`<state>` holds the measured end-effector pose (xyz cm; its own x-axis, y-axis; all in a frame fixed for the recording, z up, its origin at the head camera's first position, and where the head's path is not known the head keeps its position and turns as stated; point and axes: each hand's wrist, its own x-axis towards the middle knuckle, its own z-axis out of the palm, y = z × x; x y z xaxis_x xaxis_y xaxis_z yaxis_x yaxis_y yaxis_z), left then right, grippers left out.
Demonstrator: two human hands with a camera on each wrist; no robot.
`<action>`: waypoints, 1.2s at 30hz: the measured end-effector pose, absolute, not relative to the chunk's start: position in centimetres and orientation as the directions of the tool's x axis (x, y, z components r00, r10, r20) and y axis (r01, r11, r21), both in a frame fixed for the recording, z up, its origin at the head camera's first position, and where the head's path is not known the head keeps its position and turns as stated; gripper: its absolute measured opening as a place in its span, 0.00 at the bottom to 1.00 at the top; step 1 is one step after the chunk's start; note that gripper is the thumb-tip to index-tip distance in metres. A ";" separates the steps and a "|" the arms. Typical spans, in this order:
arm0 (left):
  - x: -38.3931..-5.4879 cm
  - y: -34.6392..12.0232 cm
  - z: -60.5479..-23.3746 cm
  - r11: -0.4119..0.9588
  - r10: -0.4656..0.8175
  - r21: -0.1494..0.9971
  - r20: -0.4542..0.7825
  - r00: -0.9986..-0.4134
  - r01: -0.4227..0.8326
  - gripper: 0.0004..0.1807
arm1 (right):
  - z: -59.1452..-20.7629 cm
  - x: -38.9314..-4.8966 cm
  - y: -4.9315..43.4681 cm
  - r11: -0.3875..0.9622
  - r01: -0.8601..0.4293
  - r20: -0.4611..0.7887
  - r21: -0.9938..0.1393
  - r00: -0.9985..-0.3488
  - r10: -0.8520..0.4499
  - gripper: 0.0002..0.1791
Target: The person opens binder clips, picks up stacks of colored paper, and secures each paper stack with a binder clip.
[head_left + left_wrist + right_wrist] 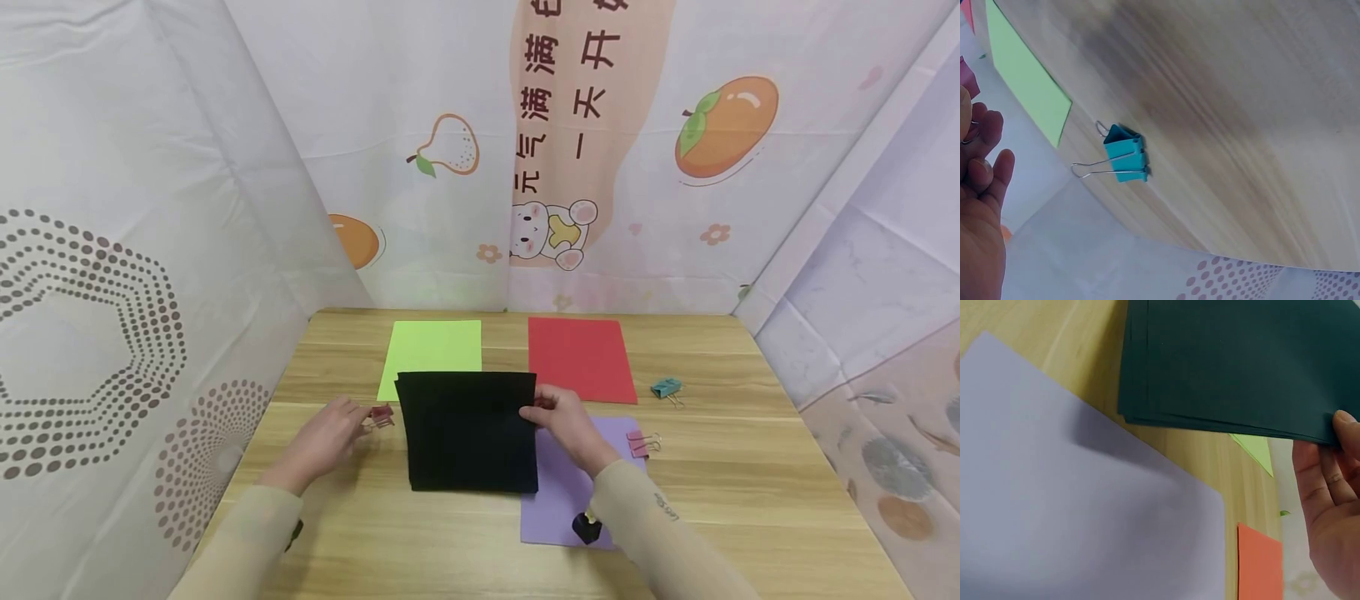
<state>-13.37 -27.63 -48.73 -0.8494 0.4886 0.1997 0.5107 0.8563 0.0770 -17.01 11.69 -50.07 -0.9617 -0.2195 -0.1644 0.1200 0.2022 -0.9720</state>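
Observation:
My right hand pinches the right edge of a stack of black paper sheets, thumb in front. In the right wrist view the sheets are slightly fanned, and the lower corner hangs over the table. To the left of the stack, my left hand holds a reddish-pink binder clip at its fingertips, apart from the paper. The left wrist view shows only part of that clip at the frame's edge. A teal binder clip lies on the wood there, near my left hand.
Purple paper lies under my right forearm, with a pink binder clip at its right edge. Green paper and red paper lie behind. Another teal clip sits at right. A small black object shows beside my right sleeve.

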 end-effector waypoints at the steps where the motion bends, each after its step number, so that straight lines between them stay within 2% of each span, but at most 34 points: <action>1: -13.4 -27.6 -48.6 0.853 0.492 0.083 0.203 -0.847 0.515 0.15 | -49.9 -17.0 11.8 0.206 0.117 -0.162 -0.971 -0.963 -0.217 0.06; 6: -13.6 -27.3 -48.2 0.840 0.508 0.092 0.215 -0.834 0.535 0.09 | -49.5 -17.2 12.1 0.224 0.107 -0.154 -0.969 -0.966 -0.208 0.04; 12: -13.7 -27.0 -47.9 0.832 0.514 0.100 0.235 -0.825 0.546 0.09 | -49.3 -17.3 12.3 0.229 0.098 -0.145 -0.968 -0.970 -0.196 0.05; 24: -13.8 -26.3 -47.3 0.816 0.538 0.125 0.199 -0.820 0.565 0.07 | -49.4 -17.4 12.2 0.204 0.096 -0.137 -0.974 -0.971 -0.197 0.06; 36: -13.7 -26.2 -47.2 0.787 0.575 0.124 0.211 -0.791 0.605 0.12 | -49.7 -17.5 12.0 0.209 0.062 -0.102 -0.976 -0.977 -0.187 0.06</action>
<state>-13.69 -26.21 -47.20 -0.7907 0.5746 0.2112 0.6048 0.7867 0.1237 -17.54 12.03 -49.67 -0.9770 -0.1870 -0.1024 0.0622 0.2091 -0.9759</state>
